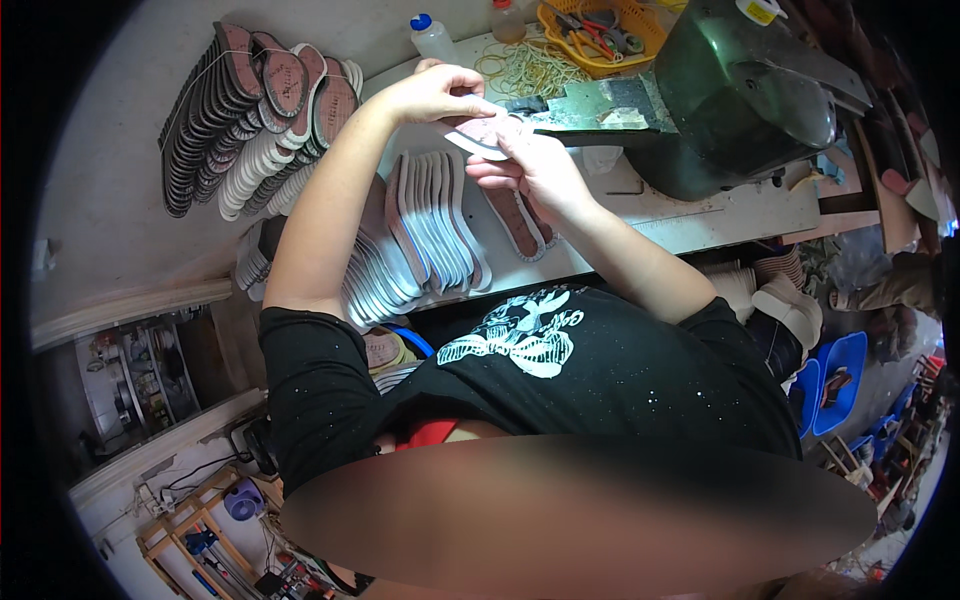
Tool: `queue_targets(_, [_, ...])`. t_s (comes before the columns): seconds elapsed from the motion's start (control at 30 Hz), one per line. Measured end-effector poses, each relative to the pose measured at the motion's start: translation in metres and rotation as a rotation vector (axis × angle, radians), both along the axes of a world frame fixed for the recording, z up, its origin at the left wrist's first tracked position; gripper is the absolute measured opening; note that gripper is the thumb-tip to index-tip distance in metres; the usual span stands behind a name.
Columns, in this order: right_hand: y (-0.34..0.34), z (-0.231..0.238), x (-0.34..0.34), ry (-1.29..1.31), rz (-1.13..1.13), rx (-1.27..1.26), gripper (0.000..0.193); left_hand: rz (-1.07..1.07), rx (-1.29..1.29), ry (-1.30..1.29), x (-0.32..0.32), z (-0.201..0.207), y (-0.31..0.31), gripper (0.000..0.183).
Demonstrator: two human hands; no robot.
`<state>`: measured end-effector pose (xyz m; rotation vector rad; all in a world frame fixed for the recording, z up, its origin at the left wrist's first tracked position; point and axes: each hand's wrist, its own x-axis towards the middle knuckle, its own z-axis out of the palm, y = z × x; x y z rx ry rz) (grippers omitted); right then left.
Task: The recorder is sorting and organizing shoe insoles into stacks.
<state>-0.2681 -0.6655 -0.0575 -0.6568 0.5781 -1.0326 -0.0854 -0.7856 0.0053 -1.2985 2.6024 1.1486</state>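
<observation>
A shoe insole [474, 141] with a pinkish face and a white rim is held up between my hands, beside the narrow arm of a dark green machine [735, 120]. My left hand [437, 95] grips it from the far left side, thumb laid across the top. On the near right side, my right hand [540, 170] pinches its edge between thumb and fingers. Below my hands, a row of white-edged insoles [435, 220] stands packed on the white table. A single brown insole [520, 222] lies flat to the right of that row.
Bundled insoles [215, 110] are stacked against the wall at the far left. Behind the hands are a bottle with a blue cap [432, 38], a heap of pale rubber bands [525, 70] and a yellow basket of tools [606, 40]. Blue bins [840, 380] stand on the floor at right.
</observation>
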Motion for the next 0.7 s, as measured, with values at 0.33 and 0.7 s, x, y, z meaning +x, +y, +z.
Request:
queue_targets(0.33, [-0.001,0.002,0.003,-0.024,0.003,-0.003,0.038,0.095,0.287,0.17,0.01,-0.013,0.0,0.028])
queue_targets(0.7, [-0.005,0.013,-0.006,0.02,0.007,0.019,0.037,0.307,0.186,0.065,0.002,0.004,0.038,0.031])
